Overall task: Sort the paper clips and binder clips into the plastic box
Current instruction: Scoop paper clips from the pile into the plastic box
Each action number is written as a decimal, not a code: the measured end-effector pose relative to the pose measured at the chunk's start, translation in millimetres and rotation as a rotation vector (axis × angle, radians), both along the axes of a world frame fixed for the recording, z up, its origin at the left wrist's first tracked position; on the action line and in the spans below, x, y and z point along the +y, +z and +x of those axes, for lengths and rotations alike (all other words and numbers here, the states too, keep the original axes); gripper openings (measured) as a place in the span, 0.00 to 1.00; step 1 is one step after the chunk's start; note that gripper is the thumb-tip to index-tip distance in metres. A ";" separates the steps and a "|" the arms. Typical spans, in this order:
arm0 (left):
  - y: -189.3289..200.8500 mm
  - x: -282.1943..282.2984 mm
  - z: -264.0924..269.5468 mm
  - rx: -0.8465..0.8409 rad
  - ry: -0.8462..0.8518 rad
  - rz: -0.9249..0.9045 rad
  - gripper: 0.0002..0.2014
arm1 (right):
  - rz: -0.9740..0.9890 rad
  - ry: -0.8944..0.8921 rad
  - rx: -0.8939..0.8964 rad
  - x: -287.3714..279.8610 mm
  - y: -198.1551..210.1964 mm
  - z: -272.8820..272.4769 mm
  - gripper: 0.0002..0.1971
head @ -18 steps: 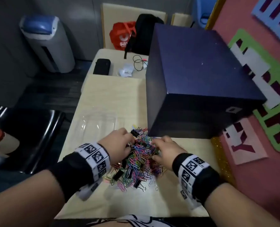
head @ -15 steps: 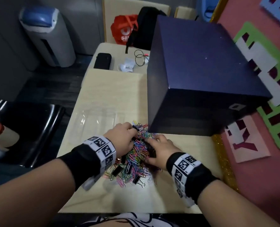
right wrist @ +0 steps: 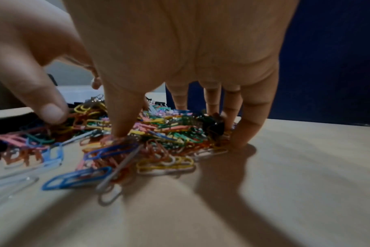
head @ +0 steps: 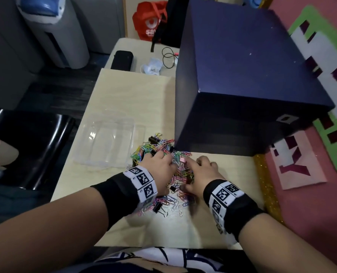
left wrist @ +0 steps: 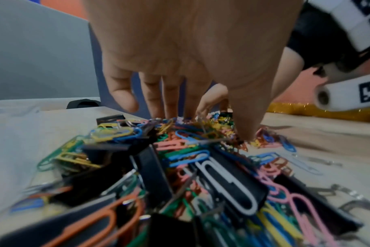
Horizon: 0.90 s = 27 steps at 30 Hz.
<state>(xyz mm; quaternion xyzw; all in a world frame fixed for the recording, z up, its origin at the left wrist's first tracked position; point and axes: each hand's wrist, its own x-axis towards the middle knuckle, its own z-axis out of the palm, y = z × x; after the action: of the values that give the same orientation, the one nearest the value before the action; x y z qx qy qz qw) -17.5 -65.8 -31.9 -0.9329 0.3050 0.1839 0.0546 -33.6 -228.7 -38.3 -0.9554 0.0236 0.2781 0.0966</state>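
Note:
A pile of coloured paper clips [head: 163, 146] mixed with black binder clips [head: 153, 139] lies on the table in front of the navy box. My left hand [head: 169, 160] rests on the pile's left side, its straight fingers [left wrist: 169, 103] pointing down into the clips [left wrist: 186, 155]. My right hand [head: 189, 166] covers the right side, with spread fingertips [right wrist: 120, 128] pressing on the clips [right wrist: 165, 133]. Neither hand holds a clip. The clear plastic box [head: 108, 142] sits just left of the pile.
A large navy box [head: 242, 75] stands close behind the pile on the right. A black case [head: 122, 60], a cable [head: 168, 56] and a red bag [head: 150, 20] lie further back. A black chair [head: 35, 146] stands to the left, past the table edge [head: 73, 150].
Both hands have shifted over the pile and come closer together. The left hand has slid off the far left part, and more clips show there now.

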 end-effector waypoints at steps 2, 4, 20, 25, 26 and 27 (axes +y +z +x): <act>-1.9 -3.1 3.6 0.011 0.039 0.000 0.28 | 0.007 -0.004 0.000 2.5 -2.0 -0.3 0.36; -1.2 -4.0 7.1 0.025 0.061 -0.015 0.24 | 0.012 -0.026 0.000 4.2 -2.7 -1.3 0.30; 18.1 20.2 32.9 0.117 0.218 -0.342 0.20 | -0.147 -0.080 0.117 24.0 40.5 23.4 0.20; 27.1 40.9 36.9 0.188 0.349 -0.529 0.17 | -0.109 -0.125 0.133 42.3 52.7 32.0 0.18; 29.3 46.8 37.8 0.202 0.374 -0.557 0.17 | -0.061 -0.155 0.130 45.3 54.7 31.6 0.20; 31.6 53.7 38.8 0.212 0.402 -0.589 0.17 | -0.006 -0.185 0.123 48.0 55.6 30.5 0.21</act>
<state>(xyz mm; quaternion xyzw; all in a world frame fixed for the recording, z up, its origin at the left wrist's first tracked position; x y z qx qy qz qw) 21.3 -12.2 -0.3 -0.9257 0.1592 0.1907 -0.2852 -3.2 -180.7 17.3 -0.9306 0.1183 0.3261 0.1171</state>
